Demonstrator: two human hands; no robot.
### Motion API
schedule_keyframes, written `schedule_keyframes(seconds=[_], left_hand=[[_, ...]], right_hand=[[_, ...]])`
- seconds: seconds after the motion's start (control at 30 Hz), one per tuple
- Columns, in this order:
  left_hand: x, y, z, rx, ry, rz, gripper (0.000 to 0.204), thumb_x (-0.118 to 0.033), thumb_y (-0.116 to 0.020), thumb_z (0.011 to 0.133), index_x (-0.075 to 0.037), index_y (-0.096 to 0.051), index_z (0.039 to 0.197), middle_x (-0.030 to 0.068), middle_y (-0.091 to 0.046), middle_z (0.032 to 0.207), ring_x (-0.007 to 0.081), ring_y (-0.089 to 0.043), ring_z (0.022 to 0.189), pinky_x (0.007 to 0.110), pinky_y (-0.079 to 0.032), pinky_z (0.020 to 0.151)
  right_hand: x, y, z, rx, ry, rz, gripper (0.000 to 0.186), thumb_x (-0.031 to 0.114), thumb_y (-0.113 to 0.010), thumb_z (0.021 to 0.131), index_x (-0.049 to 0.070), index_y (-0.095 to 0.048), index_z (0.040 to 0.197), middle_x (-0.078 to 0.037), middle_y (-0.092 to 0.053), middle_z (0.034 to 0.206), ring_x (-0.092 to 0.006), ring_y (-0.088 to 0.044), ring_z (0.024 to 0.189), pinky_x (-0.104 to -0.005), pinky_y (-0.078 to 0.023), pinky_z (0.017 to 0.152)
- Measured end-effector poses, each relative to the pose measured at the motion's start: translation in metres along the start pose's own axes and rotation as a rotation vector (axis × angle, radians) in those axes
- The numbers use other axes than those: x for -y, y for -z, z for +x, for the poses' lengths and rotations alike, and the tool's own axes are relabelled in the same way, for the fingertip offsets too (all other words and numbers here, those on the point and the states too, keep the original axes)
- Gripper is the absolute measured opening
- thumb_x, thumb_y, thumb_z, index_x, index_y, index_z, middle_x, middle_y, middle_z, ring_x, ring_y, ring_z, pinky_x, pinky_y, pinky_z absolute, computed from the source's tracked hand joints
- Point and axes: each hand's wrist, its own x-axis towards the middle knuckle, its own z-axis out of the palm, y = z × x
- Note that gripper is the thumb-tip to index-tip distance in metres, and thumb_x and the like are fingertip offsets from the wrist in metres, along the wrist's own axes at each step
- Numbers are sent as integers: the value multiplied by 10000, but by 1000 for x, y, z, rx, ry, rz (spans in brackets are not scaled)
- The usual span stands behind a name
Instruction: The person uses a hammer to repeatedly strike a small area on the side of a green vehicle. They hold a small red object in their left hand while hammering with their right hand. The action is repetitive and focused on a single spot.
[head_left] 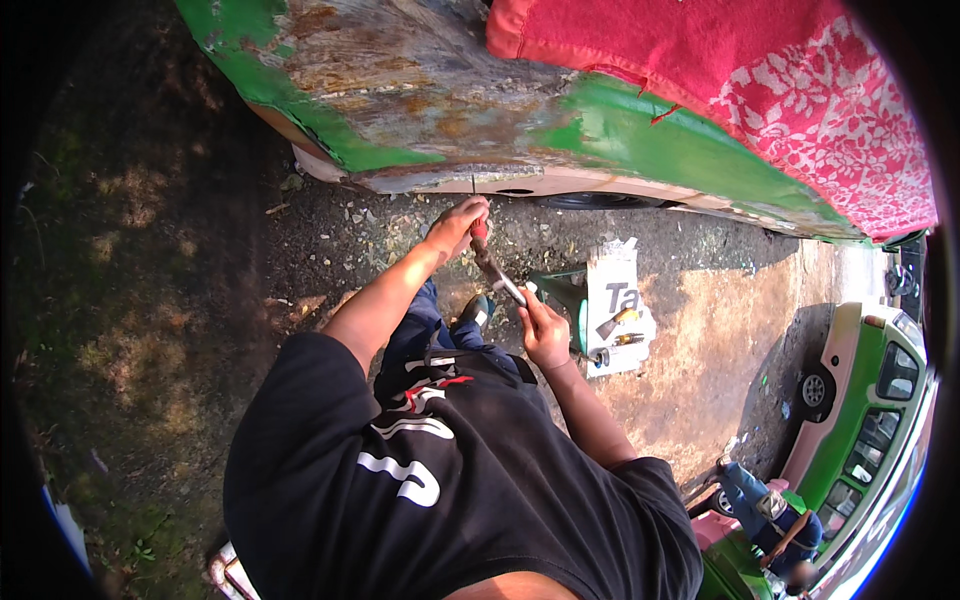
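My left hand (456, 228) is closed around a red-handled screwdriver (480, 231). Its thin dark shaft points up at the lower edge of a vehicle body (440, 115) with green paint, bare rusty metal and grey patches. My right hand (547, 335) grips the shiny handle of a hammer (507, 284). The hammer's head end is close against the red handle, just below my left hand; whether they touch I cannot tell.
A red towel (620, 50) with white flowers covers part of the vehicle. To the right, a green stool (565, 290) bears a white printed sheet (605, 270) and a scraper (612, 323). Farther right are a green-and-white van (860, 430) and another person (775, 520).
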Motion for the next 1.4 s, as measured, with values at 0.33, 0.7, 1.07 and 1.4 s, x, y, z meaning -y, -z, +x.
schedule_keyframes(seconds=[0.33, 0.7, 1.07, 1.4], left_hand=[[22, -8, 8, -53, -156, -26, 135, -94, -464, 945, -39, -547, 1036, 6, -486, 868, 63, -452, 663, 238, -417, 478], [-16, 3, 36, -48, 13, 421, 156, -6, -556, 777, -45, -512, 922, 152, -601, 888, 345, -587, 843, 392, -464, 744], [-28, -26, 45, 208, -153, 596, 186, 51, -582, 724, -54, -501, 854, 125, -562, 872, 350, -569, 870, 442, -446, 726], [-18, -49, 63, 317, -229, 656, 207, 58, -576, 718, -63, -520, 876, 101, -553, 903, 326, -566, 911, 428, -447, 756]], right_hand=[[0, 5, 9, 57, -121, 9, 314, 120, -597, 925, 65, -611, 1234, -163, -647, 805, -288, -645, 667, -361, -499, 604], [-15, -8, 5, -54, -168, 64, 295, 134, -594, 934, 29, -621, 1208, -196, -667, 864, -312, -669, 697, -360, -514, 644], [-58, 14, -10, -270, -571, 512, 379, 151, -560, 973, -29, -547, 1306, 32, -526, 727, -45, -438, 639, -213, -389, 564], [-73, 16, -26, -328, -580, 521, 380, 166, -571, 967, -42, -561, 1284, 19, -553, 751, -41, -461, 665, -210, -402, 585]])
